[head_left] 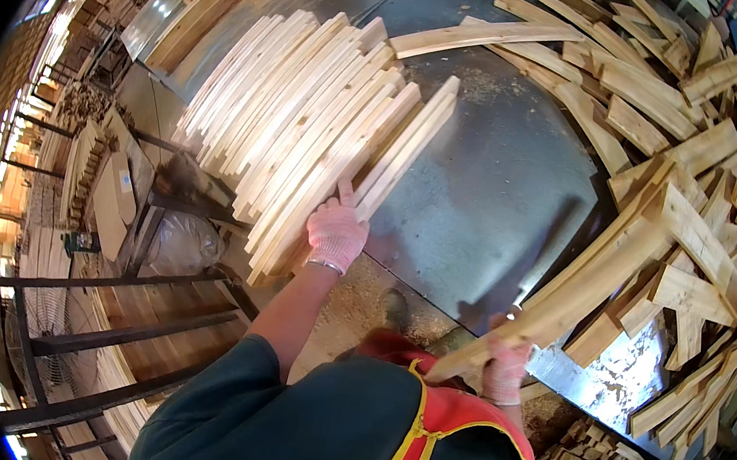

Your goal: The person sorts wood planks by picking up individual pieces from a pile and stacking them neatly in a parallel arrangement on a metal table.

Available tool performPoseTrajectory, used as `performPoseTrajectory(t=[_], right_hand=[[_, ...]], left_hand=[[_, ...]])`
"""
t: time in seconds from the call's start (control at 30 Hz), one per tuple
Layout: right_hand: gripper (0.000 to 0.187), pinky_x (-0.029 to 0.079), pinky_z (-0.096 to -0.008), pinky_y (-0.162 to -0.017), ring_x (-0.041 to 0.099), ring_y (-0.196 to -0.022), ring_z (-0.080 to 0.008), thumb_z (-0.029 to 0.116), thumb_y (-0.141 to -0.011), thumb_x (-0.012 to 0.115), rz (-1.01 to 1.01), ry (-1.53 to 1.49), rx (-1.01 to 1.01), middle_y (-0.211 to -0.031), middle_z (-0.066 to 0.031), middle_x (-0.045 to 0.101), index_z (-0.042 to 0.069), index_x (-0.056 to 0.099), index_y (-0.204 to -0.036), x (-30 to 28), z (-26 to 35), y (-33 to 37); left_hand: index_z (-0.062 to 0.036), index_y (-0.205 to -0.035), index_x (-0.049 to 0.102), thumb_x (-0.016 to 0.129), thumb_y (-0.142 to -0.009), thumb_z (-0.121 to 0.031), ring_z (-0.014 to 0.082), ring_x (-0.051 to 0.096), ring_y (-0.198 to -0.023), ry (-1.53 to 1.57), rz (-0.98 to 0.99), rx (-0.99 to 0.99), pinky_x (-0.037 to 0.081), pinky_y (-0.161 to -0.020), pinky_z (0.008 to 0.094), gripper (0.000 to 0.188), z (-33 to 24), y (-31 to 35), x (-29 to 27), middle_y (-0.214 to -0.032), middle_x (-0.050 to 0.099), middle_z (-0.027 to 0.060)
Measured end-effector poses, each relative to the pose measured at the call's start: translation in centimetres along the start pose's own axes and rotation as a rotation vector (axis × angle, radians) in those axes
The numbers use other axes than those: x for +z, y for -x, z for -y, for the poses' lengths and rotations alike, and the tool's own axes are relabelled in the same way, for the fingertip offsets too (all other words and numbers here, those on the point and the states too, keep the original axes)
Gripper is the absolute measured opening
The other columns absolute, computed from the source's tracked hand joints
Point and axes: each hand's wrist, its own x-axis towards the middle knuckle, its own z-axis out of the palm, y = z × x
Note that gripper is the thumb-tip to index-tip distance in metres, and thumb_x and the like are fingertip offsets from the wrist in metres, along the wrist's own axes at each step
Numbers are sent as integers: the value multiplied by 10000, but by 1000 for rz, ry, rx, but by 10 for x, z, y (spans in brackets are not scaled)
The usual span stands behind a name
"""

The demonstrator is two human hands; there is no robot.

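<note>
My left hand (337,233), in a pink knit glove, lies on the near part of a row of pale wooden slats (310,111). Its index finger stretches forward along them; some of the other fingers are hard to make out. At the right edge of the row, a pair of slats (409,147) stands slightly apart from the others. My right hand (506,369), also gloved, is closed around the near end of a long wooden board (556,292). That board slants up to the right toward a heap of loose boards, its near end close to my body.
Loose wooden boards (715,145) pile up across the right side of the grey metal table (497,172). One curved board (487,39) lies behind the slats. A dark metal rack (122,337) stands at the left, near a clear plastic bag (185,245). Sawdust covers the floor.
</note>
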Motion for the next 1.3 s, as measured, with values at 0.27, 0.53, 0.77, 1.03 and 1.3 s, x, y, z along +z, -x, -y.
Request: performPoseTrajectory(t=[0.27,0.53,0.77,1.03,1.3], right_hand=[[658,520,-359,-976,625,-1149,-247,195,-949,709,152,468,322,-1326,-122,642,-2,451,-1521,151,-19,-91],[1137,453,-376,-1139,561,-1366,-353,199,-766,876,107,1108,-20,-1520,-266,528,6,193,-1655,210,-57,-132],[1062,560,-393,-972,667,-1139,-299,88,-795,805,129,728,13,-1378,-209,634,32,197,-1664,187,-50,-137],[1195,315,-386,-1249,378,-1484,-333,79,-836,845,50,471,98,-1660,-269,293,74,7,-1688,214,-69,-110],[1194,359,-393,-1234,432,-1475,-403,255,-833,864,55,969,144,-1597,-323,397,-45,45,-1649,251,-28,-107]], left_hand=[[-54,-1416,522,625,-950,-538,280,697,-1196,439,427,237,543,-1009,416,680,0,32,-18,-1306,688,207],[-36,-1659,246,613,-906,-620,350,330,-1547,259,-271,263,267,-1250,485,1021,98,11,13,-1691,324,202],[16,-1544,364,729,-856,-517,304,602,-1177,180,143,258,507,-954,491,944,115,-17,-11,-1261,595,204],[-34,-1577,387,703,-875,-478,389,521,-1361,615,5,672,382,-1184,474,889,82,-8,48,-1496,512,219],[-8,-1584,417,678,-848,-111,437,427,-1462,762,-74,597,322,-1243,473,787,153,-30,65,-1619,424,246]])
